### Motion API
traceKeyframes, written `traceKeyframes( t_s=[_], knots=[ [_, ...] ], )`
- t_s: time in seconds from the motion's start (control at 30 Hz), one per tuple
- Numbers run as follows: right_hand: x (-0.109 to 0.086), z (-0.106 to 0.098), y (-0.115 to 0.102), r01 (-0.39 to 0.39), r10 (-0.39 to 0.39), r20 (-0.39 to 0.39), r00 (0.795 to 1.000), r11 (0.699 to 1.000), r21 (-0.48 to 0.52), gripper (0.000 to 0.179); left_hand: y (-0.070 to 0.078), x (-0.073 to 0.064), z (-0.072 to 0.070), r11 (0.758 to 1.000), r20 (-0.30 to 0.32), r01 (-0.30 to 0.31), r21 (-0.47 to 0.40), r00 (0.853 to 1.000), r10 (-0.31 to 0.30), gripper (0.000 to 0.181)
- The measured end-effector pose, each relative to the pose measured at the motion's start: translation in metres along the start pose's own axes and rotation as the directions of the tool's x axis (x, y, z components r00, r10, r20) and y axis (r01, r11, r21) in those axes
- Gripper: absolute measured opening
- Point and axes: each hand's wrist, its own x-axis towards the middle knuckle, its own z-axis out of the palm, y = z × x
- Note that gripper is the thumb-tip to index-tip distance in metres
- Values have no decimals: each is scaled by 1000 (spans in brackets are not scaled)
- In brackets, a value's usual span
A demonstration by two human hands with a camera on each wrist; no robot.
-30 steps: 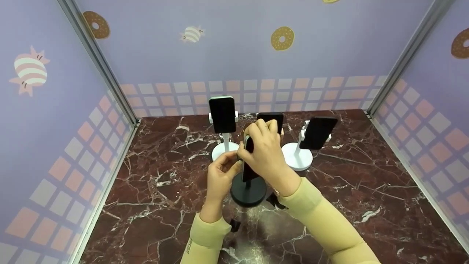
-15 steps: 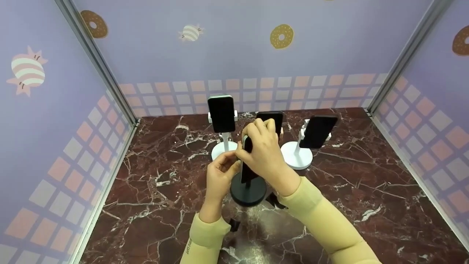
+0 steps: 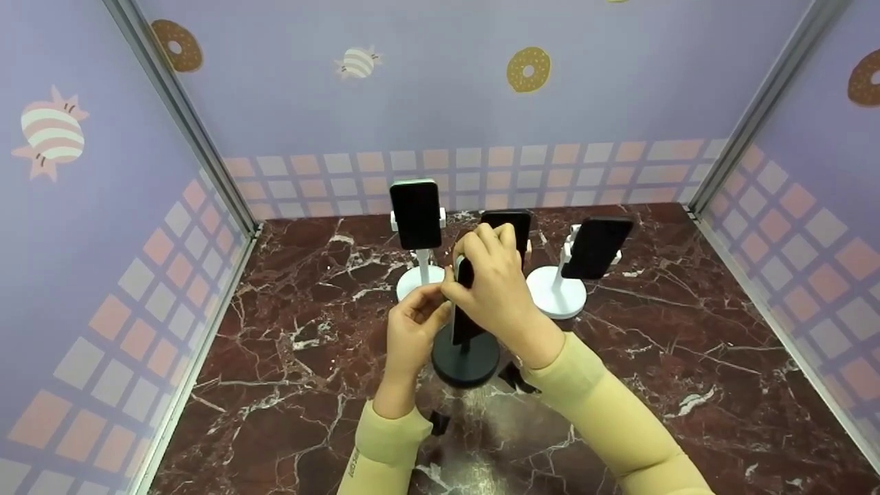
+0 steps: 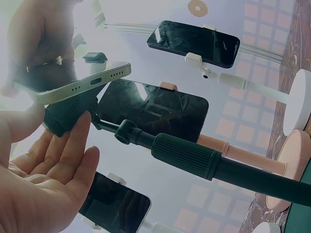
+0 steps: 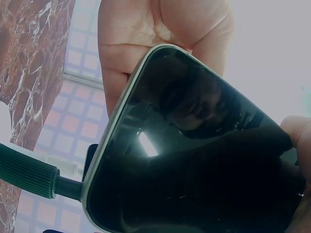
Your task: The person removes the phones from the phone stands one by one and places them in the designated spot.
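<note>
A phone (image 3: 465, 328) with a black screen and pale frame sits in the clamp (image 4: 63, 115) of a black phone stand (image 3: 465, 366). From the left, my left hand (image 3: 410, 333) pinches at the clamp and the phone's edge, its fingers behind the dark clamp in the left wrist view. My right hand (image 3: 496, 285) grips the phone's upper part from the right, covering much of it in the head view. The right wrist view looks onto the glossy screen (image 5: 194, 160), with my right thumb at its far end. The stand's ribbed pole (image 4: 187, 156) carries the clamp.
Behind stand other phones on holders: one (image 3: 416, 214) on a white stand at left, one (image 3: 519, 223) partly hidden, one (image 3: 595, 249) on a white stand at right. Small black pieces (image 3: 440, 422) lie in front on the marbled table (image 3: 289, 385). Patterned walls enclose it.
Over the last second the phone has turned very slightly, its lower edge shifting a little left. Both hands keep their hold, and the stands stay where they are.
</note>
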Motion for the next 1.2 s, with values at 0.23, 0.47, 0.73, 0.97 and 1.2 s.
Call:
traceKeyframes(
  t_s=[0.23, 0.47, 0.73, 0.97, 1.2],
  knots=[
    [2, 0, 1, 45, -45, -36, 998, 999, 3, 20, 2, -1, -1, 1000, 13, -2, 15, 1000, 1, 26],
    [3, -3, 0, 59, -59, -46, 997, 998, 8, 21, 1, -1, -2, 1000, 13, 16, 21, 1000, -16, 29],
    [7, -9, -3, 37, -36, -63, 997, 999, 29, 21, 2, 0, -1, 999, 13, 6, 34, 1000, -7, 28],
    [10, -15, -5, 40, -35, -89, 995, 997, 60, 21, 3, 0, -1, 1000, 17, -5, 25, 1000, 4, 27],
    [12, -22, -5, 55, -44, -115, 992, 995, 89, 21, 1, 0, -2, 1000, 20, 15, 13, 1000, -15, 29]
  ],
)
